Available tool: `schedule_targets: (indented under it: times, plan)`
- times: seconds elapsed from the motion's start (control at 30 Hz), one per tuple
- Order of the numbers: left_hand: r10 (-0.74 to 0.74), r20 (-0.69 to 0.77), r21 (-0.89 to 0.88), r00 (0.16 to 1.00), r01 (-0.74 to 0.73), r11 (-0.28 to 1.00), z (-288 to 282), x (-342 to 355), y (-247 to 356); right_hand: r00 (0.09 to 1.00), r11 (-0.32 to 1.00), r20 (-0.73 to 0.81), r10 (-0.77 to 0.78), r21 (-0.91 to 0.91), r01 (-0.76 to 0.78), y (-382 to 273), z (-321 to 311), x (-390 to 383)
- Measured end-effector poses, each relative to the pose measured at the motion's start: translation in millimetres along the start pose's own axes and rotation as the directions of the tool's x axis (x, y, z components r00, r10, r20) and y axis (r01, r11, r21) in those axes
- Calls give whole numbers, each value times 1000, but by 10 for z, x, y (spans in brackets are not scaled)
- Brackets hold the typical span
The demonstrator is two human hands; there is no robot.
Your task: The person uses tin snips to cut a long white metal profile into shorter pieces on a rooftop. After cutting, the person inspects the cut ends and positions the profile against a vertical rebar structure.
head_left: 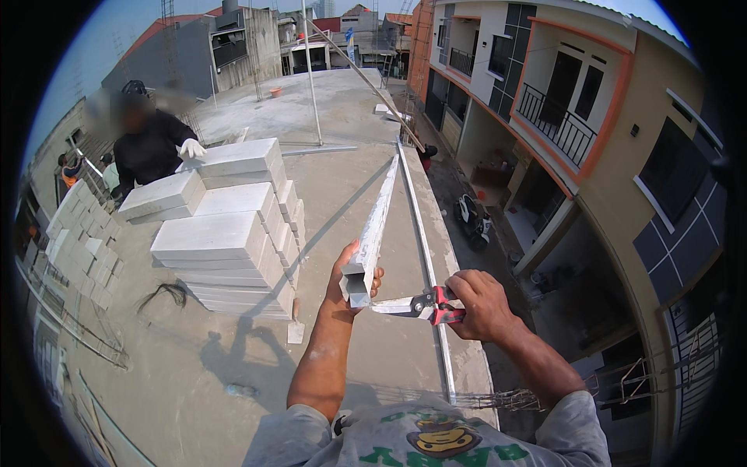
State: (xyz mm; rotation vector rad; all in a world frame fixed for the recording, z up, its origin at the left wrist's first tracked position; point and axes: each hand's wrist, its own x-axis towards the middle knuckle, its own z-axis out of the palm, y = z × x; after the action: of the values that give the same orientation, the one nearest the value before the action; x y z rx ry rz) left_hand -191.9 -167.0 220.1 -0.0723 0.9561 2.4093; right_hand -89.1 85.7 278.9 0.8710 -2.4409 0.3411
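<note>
1. To the right of a block stack (210,237) on a concrete slab (187,366), a worker's left hand (340,280) was closed around the near end of a long metal channel (376,226), thumb on one side and fingertips showing on the other.
2. The right hand (478,300), also right of the block stack, was curled round the red-and-black handles of metal snips (424,305); its grip was partly closed. The snips' blades pointed at the channel's near end, though whether they gripped its edge could not be told.
3. Behind the block stack, a co-worker in dark clothing (152,144) had a white-gloved hand (191,148) at its top; the stack hid the lower body, and a blur covered the head.
4. The left palm was hidden by the channel, and the wearer's grey shirt (366,444) was cut off below. A clear object (241,390) on the slab, nearer than the block stack, was hard to make out.
5. Well beyond the block stack stood a small orange basin (276,92), its contents too distant to see.
6. Just beside the block stack's near right corner lay a trowel (296,333).
</note>
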Motion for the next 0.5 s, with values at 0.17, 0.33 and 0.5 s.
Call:
schedule_targets:
  times: [0.17,0.33,0.5]
  plan:
    - [22,83,-17,996,-21,1000,-126,99,158,992,992,-15,-126,-9,126,256,-10,382]
    - [-11,144,-70,989,22,997,-160,134,340,947,953,-119,-297,31,303,488,-95,730]
    - [26,75,-66,997,-21,998,-26,102,350,882,889,-207,-424,94,449,612,-39,959]
